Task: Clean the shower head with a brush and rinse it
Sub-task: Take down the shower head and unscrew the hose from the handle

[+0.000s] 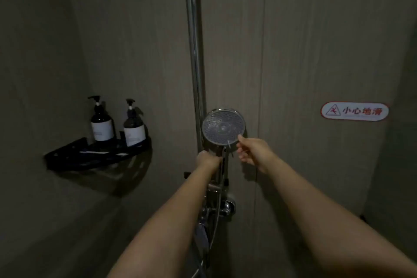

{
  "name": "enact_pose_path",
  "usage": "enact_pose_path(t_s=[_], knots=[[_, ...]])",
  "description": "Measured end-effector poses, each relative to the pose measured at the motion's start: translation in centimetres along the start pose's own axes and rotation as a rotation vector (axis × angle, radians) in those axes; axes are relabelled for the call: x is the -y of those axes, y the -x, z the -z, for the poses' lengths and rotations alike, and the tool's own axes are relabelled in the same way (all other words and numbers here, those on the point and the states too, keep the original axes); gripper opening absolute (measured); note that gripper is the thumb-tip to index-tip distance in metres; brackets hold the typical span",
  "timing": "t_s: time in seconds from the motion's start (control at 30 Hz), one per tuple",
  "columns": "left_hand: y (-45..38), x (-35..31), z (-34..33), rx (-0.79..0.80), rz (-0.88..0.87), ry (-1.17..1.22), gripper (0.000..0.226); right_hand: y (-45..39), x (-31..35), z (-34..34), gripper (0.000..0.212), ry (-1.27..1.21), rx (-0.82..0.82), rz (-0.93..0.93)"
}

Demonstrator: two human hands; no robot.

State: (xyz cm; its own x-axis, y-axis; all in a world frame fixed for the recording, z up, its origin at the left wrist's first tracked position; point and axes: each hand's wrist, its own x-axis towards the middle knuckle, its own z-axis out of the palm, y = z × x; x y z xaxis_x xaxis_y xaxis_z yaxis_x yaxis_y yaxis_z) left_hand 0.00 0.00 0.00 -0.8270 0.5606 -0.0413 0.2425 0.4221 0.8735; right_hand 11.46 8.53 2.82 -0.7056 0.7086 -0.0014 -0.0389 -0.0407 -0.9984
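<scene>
Chrome and grey plastic make up the shower head (223, 126), which is seen just right of the frame's centre with its round, nozzle-dotted face turned toward the camera. Its handle runs downward and is gripped by the left hand (207, 160), whose fingers are curled closed around it just below the disc. The right hand (250, 150) is held at the lower right rim of the disc; its fingers are loosely bent, and a thin pale object at the fingertips, possibly the brush, is too small and blurred to be identified, so whether anything is pinched cannot be told. Both bare forearms are extended from the bottom of the frame.

A vertical metal riser pipe (195, 52) is shown behind the shower head, running from the top edge of the frame down to the mixer valve (220, 206) at lower centre, from which a hose (214, 237) hangs. At middle left, a black corner shelf (74, 153) is fixed to the wall and carries two dark pump bottles (102, 124) with pale labels, standing upright side by side. At middle right, a red-bordered warning sign (354, 111) is mounted on the grey panelled wall (316, 40).
</scene>
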Motion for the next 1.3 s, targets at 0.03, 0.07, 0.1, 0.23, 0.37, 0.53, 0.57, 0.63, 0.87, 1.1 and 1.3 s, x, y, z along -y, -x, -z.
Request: enact_pose_path(t_s=[0.03, 0.07, 0.1, 0.23, 0.37, 0.53, 0.57, 0.63, 0.87, 1.1, 1.3], knots=[[0.0, 0.0, -0.5, 0.026, -0.002, -0.015, 0.047, 0.0, -0.5, 0.0, 0.03, 0.032, 0.004, -0.018], [-0.3, 0.2, -1.0, 0.032, 0.001, -0.004, 0.05, 0.0, -0.7, 0.1, 0.03, 0.051, -0.001, -0.037], [-0.5, 0.5, -1.5, 0.051, 0.007, 0.0, 0.05, 0.0, -1.3, 0.4, 0.029, 0.064, 0.004, -0.058], [-1.7, 1.0, -3.0, 0.062, -0.01, 0.041, 0.035, -0.2, -2.1, 1.5, 0.03, 0.092, 0.027, -0.109], [-2.2, 1.0, -3.3, 0.009, 0.0, 0.082, 0.03, -0.5, -1.9, 2.6, 0.031, 0.118, 0.042, -0.133], [-1.7, -0.4, -2.7, -0.018, -0.041, 0.143, 0.029, -0.6, -1.5, 3.4, 0.031, 0.128, 0.062, -0.146], [-1.6, -1.2, -2.5, -0.016, -0.076, 0.148, 0.028, -0.7, -1.4, 3.4, 0.031, 0.127, 0.058, -0.143], [-0.9, -3.1, -1.9, -0.007, -0.157, 0.128, 0.029, -0.8, -1.3, 3.3, 0.029, 0.118, 0.052, -0.133], [2.2, -8.8, 0.2, -0.045, -0.318, 0.163, 0.031, 0.6, 0.1, 2.2, 0.009, 0.162, -0.006, 0.006], [7.4, -12.1, 2.8, -0.009, -0.354, 0.347, 0.024, 2.9, 2.4, 1.1, 0.041, 0.254, 0.008, 0.191], [10.4, -10.9, 5.1, -0.11, -0.372, 0.419, 0.012, 5.9, 2.4, -0.9, 0.027, 0.329, 0.082, 0.267]])
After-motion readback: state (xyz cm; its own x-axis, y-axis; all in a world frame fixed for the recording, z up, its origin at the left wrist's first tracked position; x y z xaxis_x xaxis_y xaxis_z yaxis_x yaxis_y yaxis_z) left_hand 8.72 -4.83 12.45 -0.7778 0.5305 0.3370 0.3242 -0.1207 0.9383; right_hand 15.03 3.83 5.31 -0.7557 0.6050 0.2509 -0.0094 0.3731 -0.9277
